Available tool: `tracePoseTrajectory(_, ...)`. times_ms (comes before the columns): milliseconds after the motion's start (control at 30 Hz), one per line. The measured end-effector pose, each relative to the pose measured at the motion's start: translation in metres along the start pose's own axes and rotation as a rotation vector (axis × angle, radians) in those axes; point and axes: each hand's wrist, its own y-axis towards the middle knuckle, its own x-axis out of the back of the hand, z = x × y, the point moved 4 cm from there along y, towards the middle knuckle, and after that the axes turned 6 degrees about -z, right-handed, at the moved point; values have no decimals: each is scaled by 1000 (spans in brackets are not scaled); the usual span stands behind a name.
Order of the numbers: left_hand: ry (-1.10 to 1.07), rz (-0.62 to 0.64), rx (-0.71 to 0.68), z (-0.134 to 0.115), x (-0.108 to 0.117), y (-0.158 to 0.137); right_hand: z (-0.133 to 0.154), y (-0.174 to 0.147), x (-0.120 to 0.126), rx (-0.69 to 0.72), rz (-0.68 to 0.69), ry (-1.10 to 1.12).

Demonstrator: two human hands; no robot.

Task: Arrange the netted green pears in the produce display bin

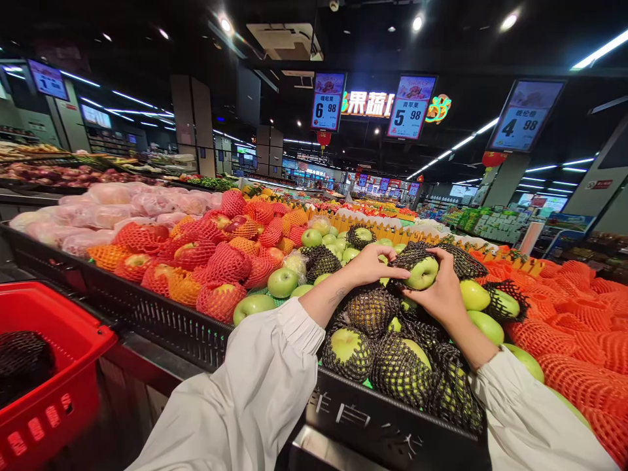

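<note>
A green apple [422,272] in a black foam net is held up between both my hands, over the pile of green apples. My left hand [375,263] grips its net from the left, thumb and fingers closed on it. From the right, my right hand [444,288] is wrapped round the same apple, thumb underneath and fingers on top. Below them lie several more green apples in black nets [402,369]. Bare green apples [283,282] sit to the left, and others [475,296] to the right of my hands.
Apples in red and orange nets [223,261] fill the left section, with pink-wrapped fruit [105,212] beyond. Orange-red foam nets [583,327] cover the right section. A black crate wall [147,320] edges the display. At lower left stands a red shopping basket [63,386] holding something dark and netted.
</note>
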Motion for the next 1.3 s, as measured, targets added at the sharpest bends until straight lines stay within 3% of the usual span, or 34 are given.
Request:
tracePoseTrajectory(333,-158,-5,62,3,0,2,0,1,3,-55,-34,15)
tracePoseTrajectory(533,-25,-92,-37,1,8,5,-2,1,2,-37,-37,6)
tracePoseTrajectory(767,248,-142,-41,13,14,6,-1,1,1,-20,-42,-13)
tracePoseTrajectory(900,248,-124,2,9,26,7,0,1,1,-54,-41,-4)
tracePoseTrajectory(967,229,-227,65,6,51,8,0,2,2,-85,-42,6)
tracePoseTrajectory(1000,198,-336,97,5,68,8,0,2,3,-101,-45,10)
tracePoseTrajectory(1100,76,-793,202,11,124,3,0,3,4,-134,-47,16)
tracePoseTrajectory(1167,185,-1010,297,18,146,-3,1,3,4,-139,-42,12)
tracePoseTrajectory(1233,343,-1080,398,26,152,-6,1,4,3,-140,-37,6)
tracePoseTrajectory(1300,484,-1031,497,33,145,-7,2,4,2,-143,-30,3)
